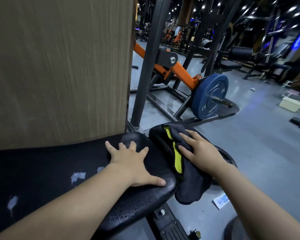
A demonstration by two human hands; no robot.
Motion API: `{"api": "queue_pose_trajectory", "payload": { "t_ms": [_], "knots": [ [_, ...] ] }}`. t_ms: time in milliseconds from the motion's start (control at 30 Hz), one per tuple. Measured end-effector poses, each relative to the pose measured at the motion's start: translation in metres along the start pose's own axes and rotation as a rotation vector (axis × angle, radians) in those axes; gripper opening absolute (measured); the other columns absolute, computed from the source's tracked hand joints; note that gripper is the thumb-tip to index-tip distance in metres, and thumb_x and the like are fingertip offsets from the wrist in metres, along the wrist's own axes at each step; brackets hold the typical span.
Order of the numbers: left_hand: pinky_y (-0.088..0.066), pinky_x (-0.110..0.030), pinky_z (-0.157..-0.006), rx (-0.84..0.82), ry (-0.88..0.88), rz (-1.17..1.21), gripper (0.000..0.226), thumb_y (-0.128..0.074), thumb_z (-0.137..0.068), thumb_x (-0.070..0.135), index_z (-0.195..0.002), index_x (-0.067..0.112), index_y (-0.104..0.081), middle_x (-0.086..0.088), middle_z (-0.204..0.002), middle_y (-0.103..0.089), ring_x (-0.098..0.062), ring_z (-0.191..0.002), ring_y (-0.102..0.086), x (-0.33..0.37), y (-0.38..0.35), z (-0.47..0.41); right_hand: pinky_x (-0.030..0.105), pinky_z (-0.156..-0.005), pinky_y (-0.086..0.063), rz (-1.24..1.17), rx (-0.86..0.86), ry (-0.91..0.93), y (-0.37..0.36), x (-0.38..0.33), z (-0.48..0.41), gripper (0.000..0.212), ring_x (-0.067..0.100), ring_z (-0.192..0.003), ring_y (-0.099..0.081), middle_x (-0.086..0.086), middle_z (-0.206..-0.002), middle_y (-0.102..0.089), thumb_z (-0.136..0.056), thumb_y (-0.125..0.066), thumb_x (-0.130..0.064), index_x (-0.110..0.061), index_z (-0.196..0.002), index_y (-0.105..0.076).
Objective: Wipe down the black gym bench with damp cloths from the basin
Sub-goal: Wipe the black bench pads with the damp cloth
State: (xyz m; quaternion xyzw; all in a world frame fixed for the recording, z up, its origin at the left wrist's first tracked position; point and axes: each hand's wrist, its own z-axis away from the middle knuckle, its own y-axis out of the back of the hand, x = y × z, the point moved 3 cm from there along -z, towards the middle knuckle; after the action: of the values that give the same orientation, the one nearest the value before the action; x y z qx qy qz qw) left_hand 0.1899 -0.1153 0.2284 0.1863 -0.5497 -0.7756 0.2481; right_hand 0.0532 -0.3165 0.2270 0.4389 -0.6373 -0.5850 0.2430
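Observation:
The black gym bench [62, 172] runs across the lower left, its padding worn with pale torn patches. My left hand [132, 161] lies flat on the bench's main pad with fingers spread. A second black pad [156, 135] sits just right of it. A dark grey cloth with a yellow-green edge [189, 181] drapes over that pad and hangs down its near side. My right hand [199, 149] presses on the cloth with straight fingers. The basin is out of view.
A brown wooden panel [59, 66] stands directly behind the bench. A black-and-orange machine frame [173, 66] with a blue weight plate [210, 96] stands on the grey floor beyond. A white box [291, 104] sits far right. A paper scrap [221, 201] lies on the floor.

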Motion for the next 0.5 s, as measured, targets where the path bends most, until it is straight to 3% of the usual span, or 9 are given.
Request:
{"api": "queue_pose_trajectory", "payload": {
  "t_ms": [167,333,433,500],
  "knots": [
    [0.003,-0.076,-0.109,0.020,-0.003,-0.030,0.130,-0.030,-0.045,0.107,-0.155,0.045,0.000,-0.006,-0.166,-0.001,-0.041,-0.150,-0.005,-0.003,-0.001,0.000,0.047,-0.118,-0.023,0.084,-0.013,-0.051,0.005,0.030,-0.024,0.059,0.024,-0.149,-0.025,0.004,-0.160,-0.031,-0.094,-0.055,-0.050,-0.024,-0.147,-0.046],
    [0.002,-0.073,-0.111,0.067,-0.023,-0.017,0.130,-0.028,-0.045,0.107,-0.155,0.044,-0.002,-0.008,-0.166,-0.005,-0.041,-0.149,-0.008,-0.007,-0.003,0.002,0.039,-0.114,-0.031,0.050,-0.036,-0.105,0.005,0.036,-0.040,0.057,0.030,-0.142,-0.034,0.008,-0.158,-0.034,-0.095,-0.058,-0.042,-0.018,-0.146,-0.047],
    [0.002,-0.073,-0.111,0.063,-0.023,-0.037,0.130,-0.029,-0.046,0.107,-0.156,0.043,-0.003,-0.010,-0.165,-0.008,-0.043,-0.147,-0.010,-0.005,0.000,0.001,0.042,-0.109,-0.035,0.215,-0.040,-0.054,0.006,0.018,-0.037,0.056,0.032,-0.137,-0.037,0.004,-0.158,-0.035,-0.096,-0.051,-0.049,-0.023,-0.145,-0.048],
    [0.002,-0.073,-0.111,0.057,-0.023,-0.052,0.130,-0.029,-0.046,0.107,-0.156,0.041,-0.004,-0.011,-0.164,-0.010,-0.043,-0.147,-0.013,-0.003,0.001,0.001,0.041,-0.111,-0.033,0.197,-0.057,-0.034,0.004,-0.003,-0.028,0.070,0.028,-0.140,-0.035,-0.001,-0.160,-0.031,-0.089,-0.042,-0.066,-0.024,-0.145,-0.048]
  ]
}}
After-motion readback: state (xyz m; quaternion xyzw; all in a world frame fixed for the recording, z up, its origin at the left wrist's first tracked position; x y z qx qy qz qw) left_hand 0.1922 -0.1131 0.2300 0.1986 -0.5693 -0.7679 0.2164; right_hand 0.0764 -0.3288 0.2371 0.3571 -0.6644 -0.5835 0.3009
